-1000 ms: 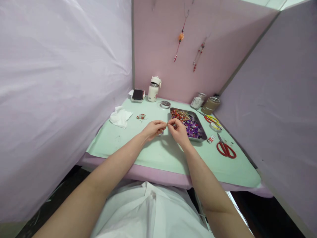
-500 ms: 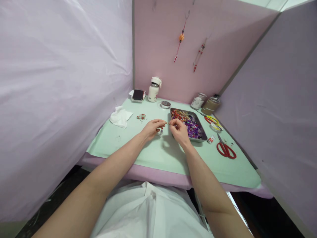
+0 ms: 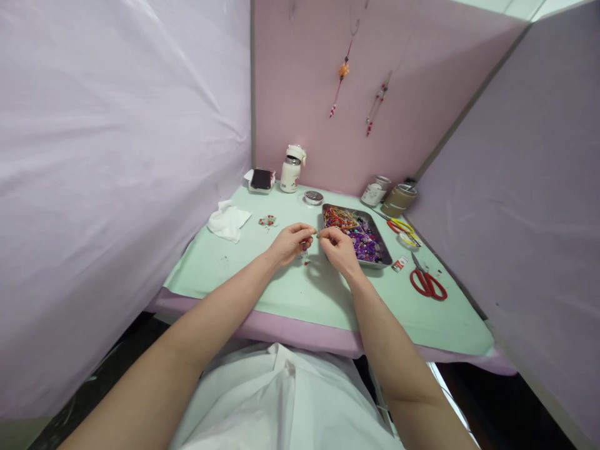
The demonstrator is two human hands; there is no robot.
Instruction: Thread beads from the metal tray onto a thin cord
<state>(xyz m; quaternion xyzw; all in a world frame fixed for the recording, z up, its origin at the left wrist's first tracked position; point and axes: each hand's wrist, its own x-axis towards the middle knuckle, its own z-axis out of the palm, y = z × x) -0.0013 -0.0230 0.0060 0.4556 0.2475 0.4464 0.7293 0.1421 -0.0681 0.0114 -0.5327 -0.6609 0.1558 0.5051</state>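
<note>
My left hand (image 3: 291, 245) is closed in a pinch, with a beaded strand (image 3: 305, 257) hanging beneath its fingers, clear and red beads showing at the bottom. Close by, my right hand (image 3: 339, 250) also pinches, its fingertips almost meeting the left ones. Whatever lies between the right fingertips is too small to make out. Just beyond the right hand sits a metal tray (image 3: 385, 262) full of purple beads (image 3: 368, 244) and tangled red and gold cords (image 3: 342, 217). A small cluster of red and clear beads (image 3: 267, 220) lies on the table to the left.
Red-handled scissors (image 3: 427, 282), a small red-and-white box (image 3: 400, 264) and yellow-handled pliers (image 3: 402, 226) lie at right. Behind stand jars (image 3: 398, 200), a round container (image 3: 314, 198), a white bottle (image 3: 291, 174) and a dark-topped box (image 3: 262, 180). White tissue (image 3: 228, 221) lies left.
The beaded strand under my left hand hangs slightly lower, with a red bead now showing at its end. My fingertips have shifted a little; both hands stay pinched close together.
</note>
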